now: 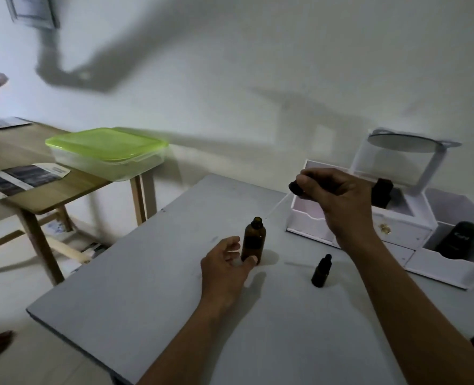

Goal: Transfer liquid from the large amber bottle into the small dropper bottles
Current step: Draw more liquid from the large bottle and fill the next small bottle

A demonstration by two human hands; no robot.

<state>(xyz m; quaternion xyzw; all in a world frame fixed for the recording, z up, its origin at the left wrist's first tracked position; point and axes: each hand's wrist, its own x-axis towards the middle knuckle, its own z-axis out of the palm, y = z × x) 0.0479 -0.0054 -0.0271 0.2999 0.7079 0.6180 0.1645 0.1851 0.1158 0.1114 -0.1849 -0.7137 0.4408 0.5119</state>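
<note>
Steadiness matters: our left hand [226, 263] braces the large amber glass bottle [254, 240] while our right hand [333, 194] pinches a black-bulbed glass dropper [295, 188], tip just beside its open mouth.

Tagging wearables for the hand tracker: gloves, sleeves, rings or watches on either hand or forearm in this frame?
None visible. The left hand and right hand are both bare: no gloves, no rings that show. Both forearms are uncovered right to the frame edge, so no sleeves reach them, and neither wrist carries a watch or band. The light is dim, so small marks could be missed.
</note>
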